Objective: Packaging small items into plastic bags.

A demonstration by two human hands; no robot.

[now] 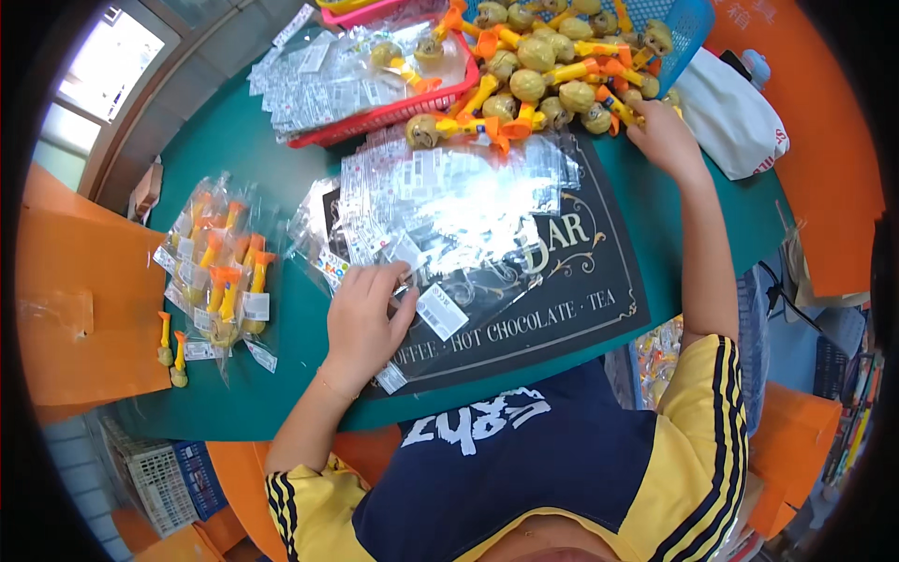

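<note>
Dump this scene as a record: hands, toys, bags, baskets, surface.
left: left hand on clear bags
right: right hand at the right edge of the toy heap
toys: yellow-and-orange handles, round tan ends
filled bags: bagged toys, at left; two loose toys beside them
baskets: red basket; blue basket
surface: green table, black mat
</note>
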